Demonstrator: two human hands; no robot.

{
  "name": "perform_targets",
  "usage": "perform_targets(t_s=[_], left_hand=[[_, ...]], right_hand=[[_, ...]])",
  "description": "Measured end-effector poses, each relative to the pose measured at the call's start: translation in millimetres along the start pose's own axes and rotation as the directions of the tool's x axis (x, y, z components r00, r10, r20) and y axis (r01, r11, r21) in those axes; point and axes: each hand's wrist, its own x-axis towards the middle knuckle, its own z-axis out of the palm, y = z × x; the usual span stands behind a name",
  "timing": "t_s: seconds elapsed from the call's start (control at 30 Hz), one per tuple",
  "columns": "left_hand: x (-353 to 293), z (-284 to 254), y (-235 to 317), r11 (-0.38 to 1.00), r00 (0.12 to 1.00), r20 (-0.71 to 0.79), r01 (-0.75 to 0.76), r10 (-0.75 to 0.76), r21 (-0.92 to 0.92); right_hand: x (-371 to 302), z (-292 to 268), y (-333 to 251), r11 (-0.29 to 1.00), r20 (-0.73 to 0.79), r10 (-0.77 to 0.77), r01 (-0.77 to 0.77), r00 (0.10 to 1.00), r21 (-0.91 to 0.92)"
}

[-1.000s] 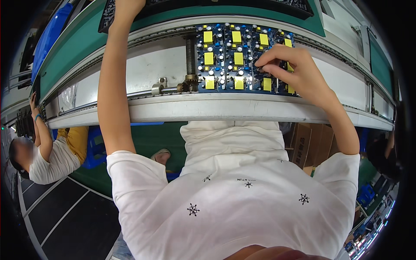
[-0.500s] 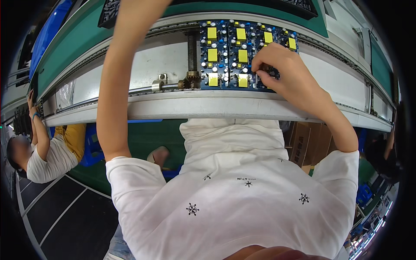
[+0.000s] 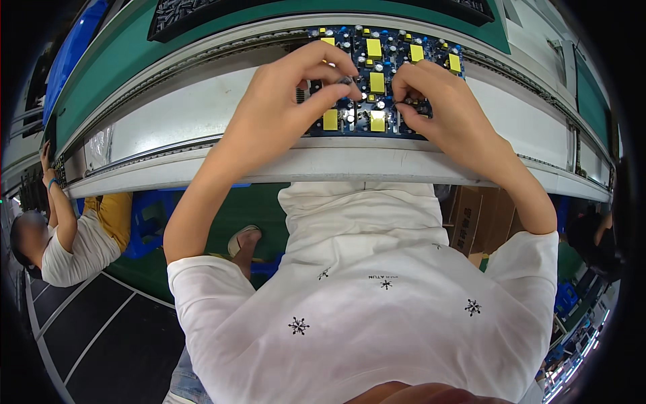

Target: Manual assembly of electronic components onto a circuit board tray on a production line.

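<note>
A blue circuit board panel (image 3: 350,122) with rows of yellow blocks and small round parts lies on the conveyor rails ahead of me. Over its left part is my left hand (image 3: 286,97), with a small dark component (image 3: 345,80) between thumb and fingers. My right hand (image 3: 441,101) is closed in a pinch low over the panel's right part. What its fingertips hold, if anything, is too small and too covered to make out. Both hands hide some of the panel's parts.
A black bin (image 3: 192,17) of small dark parts stands beyond the far rail at left, and another black tray (image 3: 464,8) at right. The white near rail (image 3: 323,160) runs between me and the panel. A co-worker (image 3: 77,246) sits far left.
My left hand has come back from the far side near the left bin to over the panel, bringing a small dark component. My right hand stays almost in place.
</note>
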Motion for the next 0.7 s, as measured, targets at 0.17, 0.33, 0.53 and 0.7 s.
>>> perform_targets(t_s=[0.17, 0.33, 0.53, 0.7], left_hand=[[-2, 7, -6, 0.991, 0.991, -0.080, -0.103, 0.110, 0.084], [2, 4, -6, 0.895, 0.951, -0.033, -0.279, 0.309, 0.348], [2, 11, 3, 0.959, 0.989, 0.019, -0.144, 0.143, 0.243], [8, 22, 4, 0.935, 0.980, 0.055, -0.197, 0.189, 0.295]], right_hand=[[0, 1, -1, 0.996, -0.024, -0.067, 0.065, 0.997, -0.056], [5, -5, 5, 0.972, 0.052, -0.187, 0.193, 0.981, -0.133], [30, -25, 12, 0.928, 0.150, -0.320, 0.341, 0.935, -0.147], [99, -68, 78, 0.786, -0.154, -0.312, 0.163, 0.938, -0.596]])
